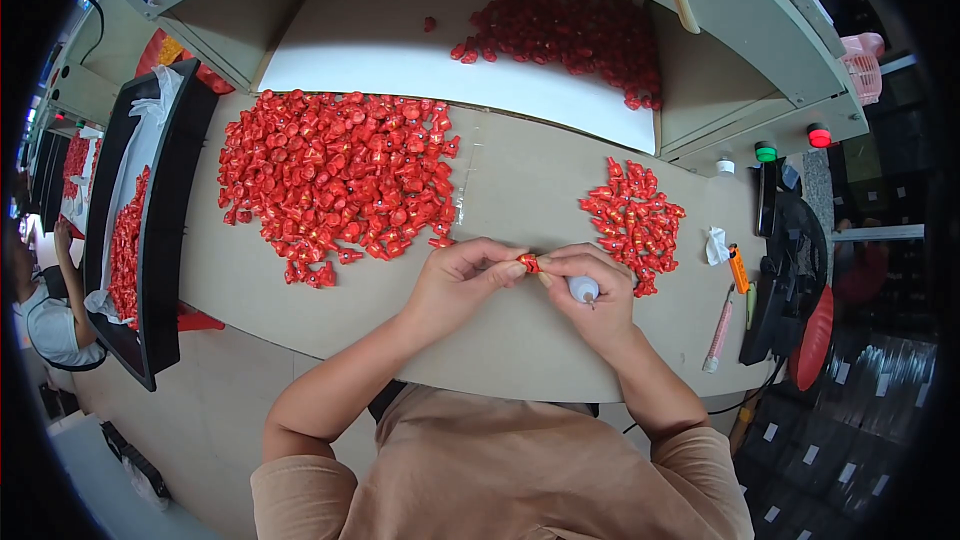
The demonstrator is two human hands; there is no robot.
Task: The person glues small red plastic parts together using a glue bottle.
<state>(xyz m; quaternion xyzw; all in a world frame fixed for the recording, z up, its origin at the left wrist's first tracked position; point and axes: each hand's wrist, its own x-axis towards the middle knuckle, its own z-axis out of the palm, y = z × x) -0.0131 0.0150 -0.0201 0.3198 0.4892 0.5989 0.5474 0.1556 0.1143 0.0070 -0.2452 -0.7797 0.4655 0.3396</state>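
Note:
In front of my chest, my left hand (pixel 452 286) pinches a small shiny red plastic piece (pixel 529 263) between thumb and fingertips. My right hand (pixel 603 308) meets it from the other side, thumb and finger touching the same piece. Tucked in the curled fingers of that right hand is a small whitish bottle (pixel 583 289) with a thin tip pointing toward me. A large pile of similar red pieces (pixel 340 170) lies ahead of my left hand. A smaller heap of red pieces (pixel 637 223) is just beyond my right hand.
Under a grey hooded cabinet (pixel 720 90), more red pieces (pixel 570 25) lie on a white surface. A black tray (pixel 165 230) with red pieces stands at left. An orange cutter (pixel 738 268), a pink pen-like tool (pixel 718 335) and a crumpled tissue (pixel 717 246) lie at right. Another person (pixel 55 320) sits far left.

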